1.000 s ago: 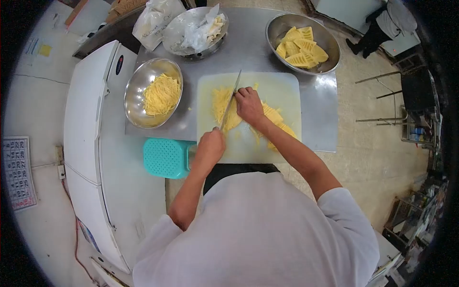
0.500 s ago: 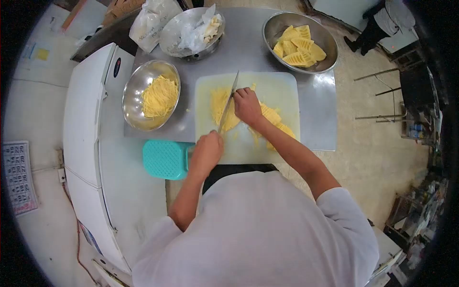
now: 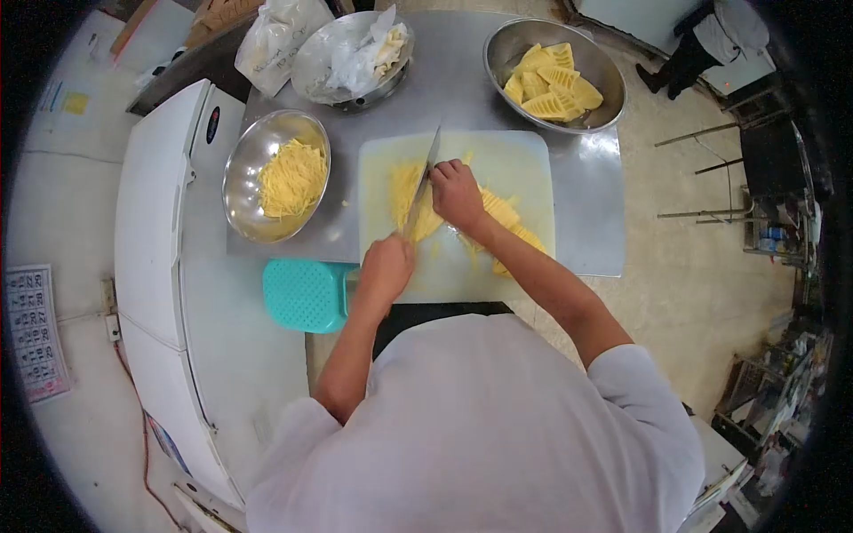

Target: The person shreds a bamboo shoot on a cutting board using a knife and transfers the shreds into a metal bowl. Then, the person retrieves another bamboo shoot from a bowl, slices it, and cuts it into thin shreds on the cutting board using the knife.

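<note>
My left hand [image 3: 388, 266] is closed round the handle of a long knife [image 3: 424, 171], whose blade points away from me across the white cutting board [image 3: 520, 155]. Close against the blade's right side, my right hand [image 3: 458, 194] has its fingers curled, pressing on a piece of bamboo shoot mostly hidden under it. Thin yellow bamboo shoot shreds [image 3: 404, 186] lie left of the blade. Sliced bamboo shoot [image 3: 499, 210] rests right of my right hand, partly beneath the forearm.
A steel bowl [image 3: 233, 191] of yellow shreds stands left of the board. Back right, another bowl [image 3: 613, 80] holds bamboo shoot pieces. A bowl with plastic bags [image 3: 351, 71] sits back left. A turquoise basket [image 3: 305, 296] is near my left arm. Another person [image 3: 702, 49] stands far right.
The view has shifted slightly. Both hands stay at nearly the same place on the board, with the knife still beside my right fingers.
</note>
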### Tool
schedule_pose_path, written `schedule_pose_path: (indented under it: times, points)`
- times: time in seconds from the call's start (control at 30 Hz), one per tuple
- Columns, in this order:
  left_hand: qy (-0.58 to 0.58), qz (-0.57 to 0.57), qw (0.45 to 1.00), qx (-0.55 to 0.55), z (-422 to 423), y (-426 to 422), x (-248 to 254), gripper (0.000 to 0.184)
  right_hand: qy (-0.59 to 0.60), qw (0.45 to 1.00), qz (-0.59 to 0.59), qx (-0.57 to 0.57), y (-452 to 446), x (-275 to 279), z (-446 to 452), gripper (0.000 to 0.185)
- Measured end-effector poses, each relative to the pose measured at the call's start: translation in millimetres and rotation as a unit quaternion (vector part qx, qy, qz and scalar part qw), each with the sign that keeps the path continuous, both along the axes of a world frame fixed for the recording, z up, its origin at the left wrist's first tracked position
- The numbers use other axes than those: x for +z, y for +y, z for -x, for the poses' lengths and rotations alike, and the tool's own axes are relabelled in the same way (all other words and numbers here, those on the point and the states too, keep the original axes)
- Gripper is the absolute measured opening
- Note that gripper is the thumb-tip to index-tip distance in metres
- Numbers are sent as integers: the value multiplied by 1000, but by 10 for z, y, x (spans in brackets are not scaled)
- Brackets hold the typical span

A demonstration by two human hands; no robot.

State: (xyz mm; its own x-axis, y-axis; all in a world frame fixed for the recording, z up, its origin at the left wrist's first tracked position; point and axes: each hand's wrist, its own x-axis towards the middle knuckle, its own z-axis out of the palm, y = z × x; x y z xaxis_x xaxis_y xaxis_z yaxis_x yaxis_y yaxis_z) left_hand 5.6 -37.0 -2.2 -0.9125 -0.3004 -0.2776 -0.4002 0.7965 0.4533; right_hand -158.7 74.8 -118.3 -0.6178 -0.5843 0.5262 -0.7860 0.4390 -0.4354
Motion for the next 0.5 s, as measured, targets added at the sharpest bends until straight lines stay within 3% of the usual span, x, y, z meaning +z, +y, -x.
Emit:
schedule_pose_path:
  times: [0.07,0.17,0.27,0.5]
  points:
    - [-30,-17,999,23,-181,16,159,33,0,1000,-11,1,-13,14,21,19]
    - [-20,-32,999,28,-53,-38,-409,35,2,1000,-10,2,-9,19,-8,21]
    - [-16,-41,999,28,0,-13,159,36,15,1000,-1,-3,17,-49,28,21]
    - [-56,-57,996,32,35,34,-92,33,1,1000,5,-1,-13,-2,14,21]
